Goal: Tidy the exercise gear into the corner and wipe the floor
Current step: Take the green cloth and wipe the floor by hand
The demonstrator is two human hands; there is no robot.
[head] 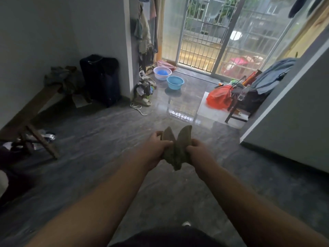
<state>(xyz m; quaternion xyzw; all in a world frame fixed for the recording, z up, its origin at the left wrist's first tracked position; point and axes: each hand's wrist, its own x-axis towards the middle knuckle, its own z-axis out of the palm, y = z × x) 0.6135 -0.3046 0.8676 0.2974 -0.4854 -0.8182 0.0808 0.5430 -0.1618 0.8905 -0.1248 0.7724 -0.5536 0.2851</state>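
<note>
Both hands are out in front at arm's length, each closed round one end of an olive-brown cloth [175, 150]: the left hand [156, 147] has its fingers curled over the cloth's left side, the right hand [197, 152] grips the right side, and the middle is bunched between them, with two loose flaps sticking up and a tail hanging down. It looks like the cloth is being wrung or folded ready for wiping.

The cloth is held in the air above the grey floor [106, 175], well short of the blue basin [175, 82] and the white basin [162, 73] that sit beyond it, near the barred glass door.

By my reckoning the cloth is light, soft and limp (possibly damp, though that cannot be told from here), so it will sag wherever it is unsupported. Folding it into a flat pad and pressing with a spread palm should serve better than pinching a corner. A cord [138, 107] lies on the floor left of the blue basin, beside some shoes.
</note>
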